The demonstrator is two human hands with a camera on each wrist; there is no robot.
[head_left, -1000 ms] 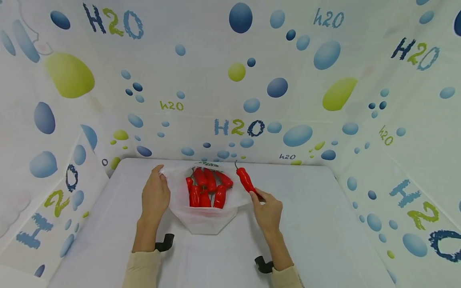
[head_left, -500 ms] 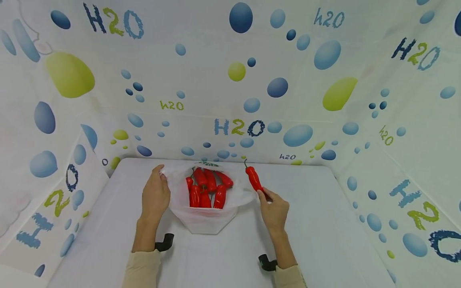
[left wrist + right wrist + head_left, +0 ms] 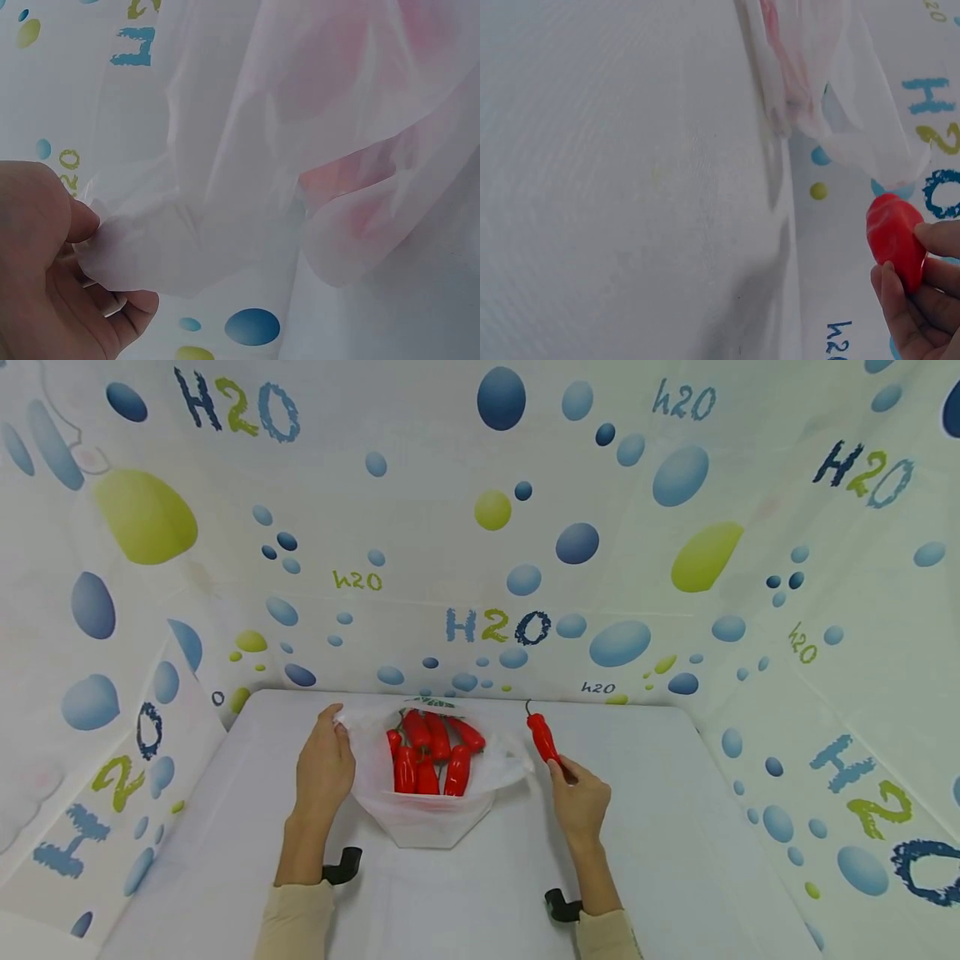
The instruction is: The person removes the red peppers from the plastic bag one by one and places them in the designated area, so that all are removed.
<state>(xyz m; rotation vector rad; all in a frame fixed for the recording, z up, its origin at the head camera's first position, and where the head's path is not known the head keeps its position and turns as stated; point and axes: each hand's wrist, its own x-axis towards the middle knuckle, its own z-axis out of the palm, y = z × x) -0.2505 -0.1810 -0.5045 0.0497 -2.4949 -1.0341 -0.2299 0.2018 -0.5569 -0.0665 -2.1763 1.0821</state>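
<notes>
A thin white plastic bag [image 3: 450, 821] stands mid-table, its mouth spread and several red peppers [image 3: 418, 729] showing inside. At the bag's left edge my left hand [image 3: 324, 764] pinches the film between thumb and fingers; the left wrist view shows this hand [image 3: 60, 262] gripping the crumpled plastic [image 3: 142, 240]. To the right of the bag, my right hand [image 3: 581, 802] holds one long red pepper [image 3: 542, 737] by its lower end, its green stem pointing up. In the right wrist view the pepper [image 3: 894, 236] sits between thumb and fingers, apart from the bag.
The white tabletop [image 3: 660, 827] spreads around the bag. Behind it rises a white curtain [image 3: 420, 510] printed with blue and green drops and H2O lettering, which also closes in both sides. Black wrist mounts [image 3: 562, 906] stick out from the forearms.
My right hand has moved right with the red pepper, away from the bag, and the bag's right edge has come free of it. The left hand stays in place on the bag.
</notes>
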